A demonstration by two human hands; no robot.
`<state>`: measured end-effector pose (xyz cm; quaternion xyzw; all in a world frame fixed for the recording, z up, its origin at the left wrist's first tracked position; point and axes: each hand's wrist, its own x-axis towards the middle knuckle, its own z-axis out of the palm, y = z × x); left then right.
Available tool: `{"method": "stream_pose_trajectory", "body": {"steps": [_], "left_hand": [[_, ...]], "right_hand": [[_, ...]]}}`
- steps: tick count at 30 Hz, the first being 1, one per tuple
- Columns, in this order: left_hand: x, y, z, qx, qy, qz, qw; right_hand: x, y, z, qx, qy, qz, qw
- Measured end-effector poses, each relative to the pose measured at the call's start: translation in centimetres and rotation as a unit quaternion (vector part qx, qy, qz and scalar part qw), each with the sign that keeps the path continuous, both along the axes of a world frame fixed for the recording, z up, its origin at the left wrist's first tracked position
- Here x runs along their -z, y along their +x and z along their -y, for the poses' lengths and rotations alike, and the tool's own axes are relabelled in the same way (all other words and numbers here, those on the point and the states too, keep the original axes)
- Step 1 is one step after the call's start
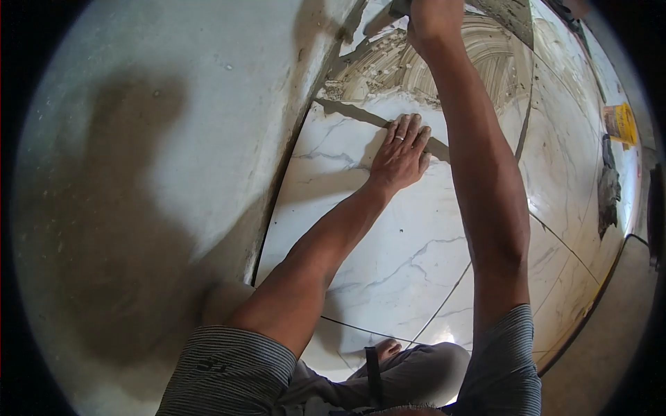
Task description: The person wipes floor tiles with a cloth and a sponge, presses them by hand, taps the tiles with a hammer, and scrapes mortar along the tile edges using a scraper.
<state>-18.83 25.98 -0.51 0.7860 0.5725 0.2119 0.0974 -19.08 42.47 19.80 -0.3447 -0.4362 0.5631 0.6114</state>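
My left hand [402,154] lies flat with its fingers slightly spread on a white marbled floor tile [361,229], near that tile's far edge. A ring shows on one finger. Farther off, at the top of the view, my right hand [436,22] is closed around a trowel [383,19]; the fingers and most of the tool are partly hidden or cut off. Beneath the right forearm, wet grey-beige mortar [388,66] is smeared in curved ridges over the surface beyond the tile. A darker grey strip runs between the mortar and the tile under my left fingertips.
A plain grey wall [139,152] rises along the left side, bordering the tile. More marbled tiles [555,152] with dark joints extend to the right. A yellow bucket [622,125] stands at the far right, near a crumpled dark grey object [609,187]. My bare foot [390,347] shows below.
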Motion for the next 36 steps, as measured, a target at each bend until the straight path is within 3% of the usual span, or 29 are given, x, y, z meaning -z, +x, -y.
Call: {"method": "stream_pose_trajectory", "body": {"steps": [3,6,8,10,12,15,20,24,26,28,30,32,34,36], "left_hand": [[0.0,-0.1,-0.1,0.0,0.006,-0.004,1.0],[-0.3,-0.1,-0.1,0.004,0.012,-0.001,1.0],[-0.1,-0.1,0.0,0.001,0.021,0.014,1.0],[-0.1,0.0,0.3,-0.002,0.027,0.03,0.999],[-0.6,-0.2,0.0,0.004,0.011,0.013,1.0],[-0.4,-0.1,0.1,-0.001,0.029,0.015,0.999],[-0.5,0.0,-0.1,0.001,0.029,0.015,0.999],[-0.6,-0.1,0.0,-0.001,0.025,0.018,1.0],[-0.3,0.0,0.2,-0.001,0.03,0.018,0.999],[-0.3,-0.1,0.0,0.0,0.035,0.018,0.999],[-0.3,0.0,0.0,-0.001,0.038,0.037,0.999],[-0.3,0.0,0.0,0.0,0.026,0.032,0.999],[-0.5,-0.1,-0.4,0.006,0.021,0.023,0.999],[-0.5,0.0,0.0,0.002,0.009,0.03,1.0]], "right_hand": [[1.2,0.0,-1.2,0.027,0.034,0.032,0.999],[1.5,0.1,-2.3,-0.014,-0.045,0.054,0.997],[1.0,0.3,-1.9,0.069,0.028,0.011,0.997],[1.6,0.6,-2.4,0.07,0.034,0.02,0.997],[2.0,1.0,-3.9,0.032,-0.053,0.094,0.994],[1.5,2.1,-3.2,0.037,-0.007,0.042,0.998],[1.7,2.3,-3.6,0.068,-0.016,0.048,0.996],[2.3,2.8,-4.5,0.129,0.059,0.043,0.989],[2.2,2.9,-5.8,0.098,-0.004,0.129,0.987],[2.1,3.1,-6.7,0.099,-0.027,0.068,0.992],[2.1,3.4,-7.1,0.136,0.043,0.0,0.99],[2.1,3.7,-7.6,0.147,0.039,-0.005,0.988],[1.8,4.3,-8.4,0.091,-0.001,0.131,0.987],[-0.2,3.8,-6.5,0.119,0.026,0.106,0.987]]}}
